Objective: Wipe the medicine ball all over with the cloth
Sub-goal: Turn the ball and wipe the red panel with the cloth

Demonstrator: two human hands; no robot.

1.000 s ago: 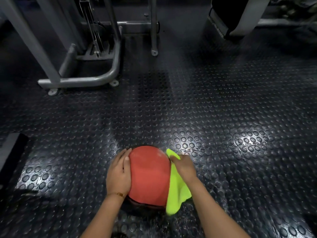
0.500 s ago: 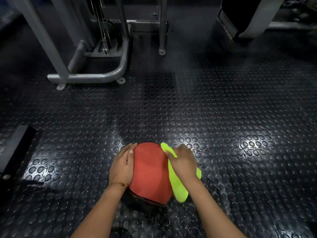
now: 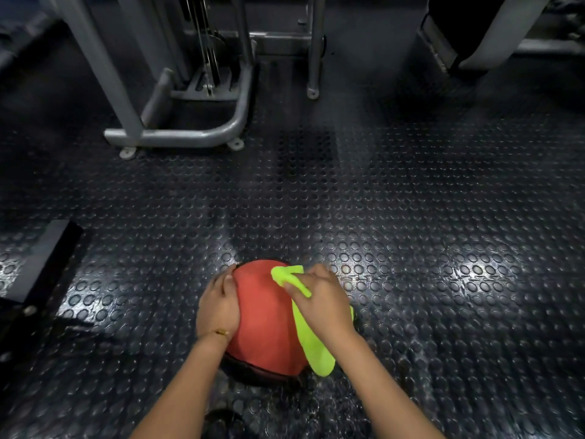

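The red medicine ball sits on the studded black floor, near and centre. The left hand lies flat against its left side, grip slack, fingers laid along the curve. The right hand has its grip closed on the yellow-green cloth, pressing it to the ball's upper right.

The medicine ball is orange-red with a dark band round its lower edge, and it sits on the studded black rubber floor. The neon yellow-green cloth lies draped down the ball's right side, bunched near the top, its loose end hanging low.
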